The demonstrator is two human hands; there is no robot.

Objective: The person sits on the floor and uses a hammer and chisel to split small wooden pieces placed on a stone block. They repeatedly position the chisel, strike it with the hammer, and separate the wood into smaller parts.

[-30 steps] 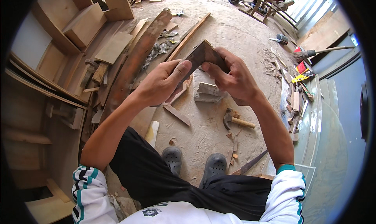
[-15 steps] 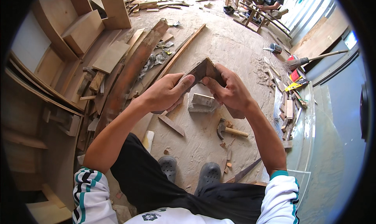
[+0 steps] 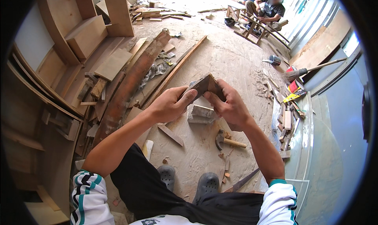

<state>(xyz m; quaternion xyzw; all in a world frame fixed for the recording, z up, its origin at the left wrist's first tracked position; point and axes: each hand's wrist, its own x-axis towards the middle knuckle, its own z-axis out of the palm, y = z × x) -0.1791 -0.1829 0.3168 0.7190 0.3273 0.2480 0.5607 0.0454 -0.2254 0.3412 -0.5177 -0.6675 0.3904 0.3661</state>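
Observation:
Two dark wooden pieces meet end to end in an angled corner in front of me, its tip pointing away. My left hand (image 3: 169, 104) is closed on the left wooden piece (image 3: 202, 85), thumb on top. Around the right wooden piece (image 3: 216, 89) my right hand (image 3: 232, 105) is closed, its thumb near the seam. Fingers hide much of both pieces. Beneath them on the floor stands a greyish-white block (image 3: 201, 114). A claw hammer (image 3: 233, 142) with a wooden handle lies nearer my right forearm, and a short wood strip (image 3: 171, 135) lies below my left hand.
Long planks (image 3: 132, 89) and a cabinet frame (image 3: 86, 40) line the left side. At right are a broom (image 3: 295, 74), a can (image 3: 272, 60), wood offcuts (image 3: 286, 120) and a glass sheet (image 3: 327, 146). A saw blade (image 3: 244, 181) lies near my knee. People (image 3: 269, 8) sit far off.
My hands and the joined wooden pieces sit lower in the picture, the corner still held together. The view has tipped up slightly, showing more of a second person at the far end.

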